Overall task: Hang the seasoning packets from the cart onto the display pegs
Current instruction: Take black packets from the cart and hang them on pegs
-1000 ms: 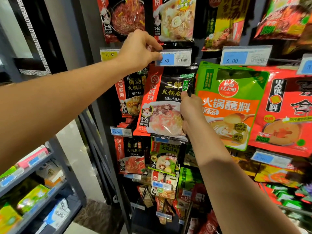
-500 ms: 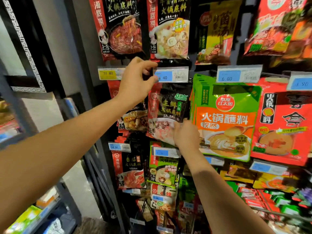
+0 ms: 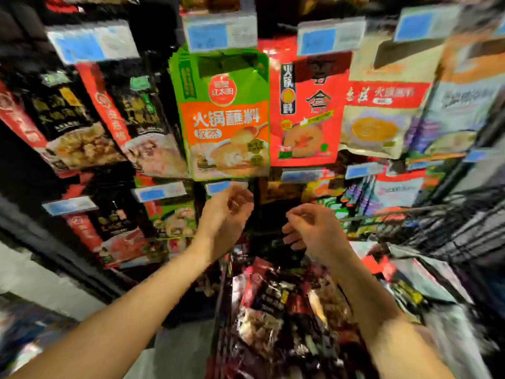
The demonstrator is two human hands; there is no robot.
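Hanging green-orange plastic sauce packet [image 3: 224, 116] above both hands; left hand [image 3: 226, 217] and right hand [image 3: 314, 228] below it, fingers loosely curled, empty.

Your count: two hands, left [image 3: 226, 222] and right [image 3: 314, 231], centre frame, both empty. Six packets across middle row. Four price tags along top.

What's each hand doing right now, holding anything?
Left hand: loosely curled, empty, below the green packet.
Right hand: loosely curled, empty.
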